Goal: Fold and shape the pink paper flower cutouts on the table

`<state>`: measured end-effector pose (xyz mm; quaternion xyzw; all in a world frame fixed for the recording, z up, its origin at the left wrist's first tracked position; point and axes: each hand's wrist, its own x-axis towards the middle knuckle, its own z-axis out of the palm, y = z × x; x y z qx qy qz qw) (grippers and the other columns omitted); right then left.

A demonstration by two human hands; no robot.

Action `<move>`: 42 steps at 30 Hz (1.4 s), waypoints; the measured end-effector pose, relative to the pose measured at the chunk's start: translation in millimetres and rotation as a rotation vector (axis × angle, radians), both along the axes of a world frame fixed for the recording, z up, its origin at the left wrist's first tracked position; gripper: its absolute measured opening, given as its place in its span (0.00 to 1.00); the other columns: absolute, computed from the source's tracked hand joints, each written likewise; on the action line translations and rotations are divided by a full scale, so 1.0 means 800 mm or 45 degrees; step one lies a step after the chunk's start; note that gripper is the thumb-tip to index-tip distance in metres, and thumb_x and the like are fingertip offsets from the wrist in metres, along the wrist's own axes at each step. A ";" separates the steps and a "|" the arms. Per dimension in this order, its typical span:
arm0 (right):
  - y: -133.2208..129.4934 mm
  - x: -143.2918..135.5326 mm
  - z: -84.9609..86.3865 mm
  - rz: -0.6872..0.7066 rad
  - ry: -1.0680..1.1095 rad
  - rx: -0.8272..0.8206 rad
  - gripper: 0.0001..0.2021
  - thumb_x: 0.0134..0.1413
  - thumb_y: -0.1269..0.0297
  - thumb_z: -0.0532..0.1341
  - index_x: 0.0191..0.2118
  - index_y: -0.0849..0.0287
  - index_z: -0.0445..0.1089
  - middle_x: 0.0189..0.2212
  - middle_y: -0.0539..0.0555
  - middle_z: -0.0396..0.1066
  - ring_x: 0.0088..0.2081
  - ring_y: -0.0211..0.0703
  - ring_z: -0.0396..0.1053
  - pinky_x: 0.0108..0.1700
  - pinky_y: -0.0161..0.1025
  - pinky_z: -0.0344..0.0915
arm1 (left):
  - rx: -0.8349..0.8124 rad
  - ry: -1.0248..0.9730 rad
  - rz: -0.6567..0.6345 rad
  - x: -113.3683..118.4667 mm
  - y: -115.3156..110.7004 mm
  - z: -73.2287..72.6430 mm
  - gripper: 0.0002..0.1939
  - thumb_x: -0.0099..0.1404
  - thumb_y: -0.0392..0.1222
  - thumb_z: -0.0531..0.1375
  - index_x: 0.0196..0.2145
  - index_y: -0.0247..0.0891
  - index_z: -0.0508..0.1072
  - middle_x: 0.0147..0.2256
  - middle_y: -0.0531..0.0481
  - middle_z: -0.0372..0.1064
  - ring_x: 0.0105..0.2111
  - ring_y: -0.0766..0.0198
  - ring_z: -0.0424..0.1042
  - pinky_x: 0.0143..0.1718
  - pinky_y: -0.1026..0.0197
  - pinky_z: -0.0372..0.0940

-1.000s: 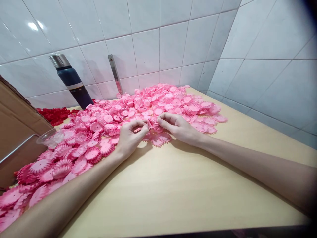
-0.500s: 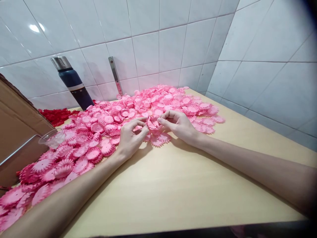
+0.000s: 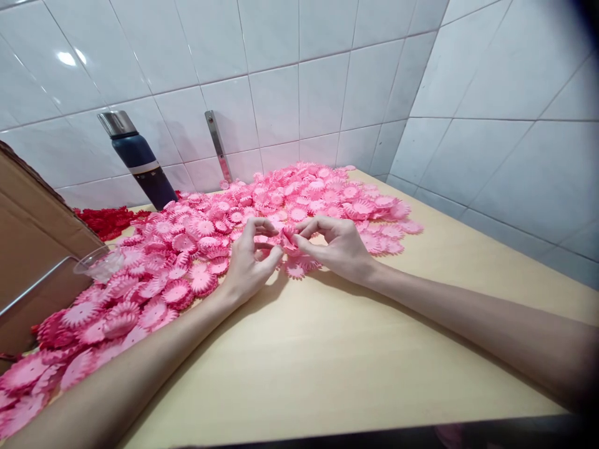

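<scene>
Between my hands is a pink scalloped flower-petal piece (image 3: 289,239), folded or bunched and partly hidden by the fingers. My right hand (image 3: 337,248) pinches it from the right with thumb and forefinger. From the left, my left hand (image 3: 253,262) holds its edge near the thumb tip, with the forefinger arched above. Just beneath them, a few more pink petal pieces (image 3: 296,270) lie on the table. Behind and to the left spreads a large heap of similar round pink petal pieces (image 3: 201,227), many with a small centre hole.
A dark blue bottle (image 3: 143,163) with a steel cap stands by the tiled wall (image 3: 322,93). Red pieces (image 3: 105,221) lie beside it. At left are a cardboard box (image 3: 42,218) and a clear plastic cup (image 3: 100,263). A metal strip (image 3: 218,144) leans against the wall. The pale table (image 3: 304,362) extends toward me.
My right hand has shifted slightly left, and the petal piece looks more bunched. The left hand's forefinger has lifted away from its thumb.
</scene>
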<state>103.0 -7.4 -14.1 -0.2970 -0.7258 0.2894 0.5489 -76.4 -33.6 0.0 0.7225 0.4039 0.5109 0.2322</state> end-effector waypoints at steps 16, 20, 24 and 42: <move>-0.005 -0.001 0.001 0.001 -0.124 0.340 0.04 0.53 0.72 0.60 0.34 0.56 0.69 0.30 0.52 0.73 0.33 0.42 0.71 0.37 0.42 0.70 | 0.046 0.164 0.323 -0.003 -0.004 0.002 0.08 0.55 0.45 0.65 0.29 0.39 0.72 0.29 0.51 0.71 0.32 0.62 0.69 0.34 0.60 0.64; -0.004 0.001 0.001 0.033 -0.176 0.492 0.10 0.54 0.75 0.57 0.36 0.55 0.72 0.36 0.55 0.74 0.38 0.44 0.72 0.40 0.43 0.70 | 0.001 0.441 0.397 -0.001 0.000 0.003 0.07 0.59 0.44 0.61 0.27 0.41 0.73 0.30 0.50 0.72 0.37 0.56 0.63 0.43 0.52 0.58; -0.004 0.000 0.000 -0.057 -0.208 0.520 0.11 0.55 0.76 0.56 0.36 0.55 0.74 0.36 0.56 0.73 0.38 0.45 0.71 0.39 0.43 0.69 | 0.034 0.521 0.315 0.001 0.000 0.006 0.07 0.62 0.43 0.59 0.28 0.41 0.74 0.32 0.49 0.69 0.39 0.55 0.60 0.45 0.51 0.55; 0.002 -0.006 0.005 -0.084 -0.084 0.065 0.03 0.57 0.70 0.57 0.37 0.58 0.62 0.24 0.46 0.57 0.26 0.35 0.56 0.28 0.36 0.56 | 0.028 0.425 0.116 0.006 -0.006 0.014 0.13 0.65 0.39 0.57 0.23 0.38 0.64 0.28 0.51 0.60 0.36 0.61 0.59 0.42 0.58 0.55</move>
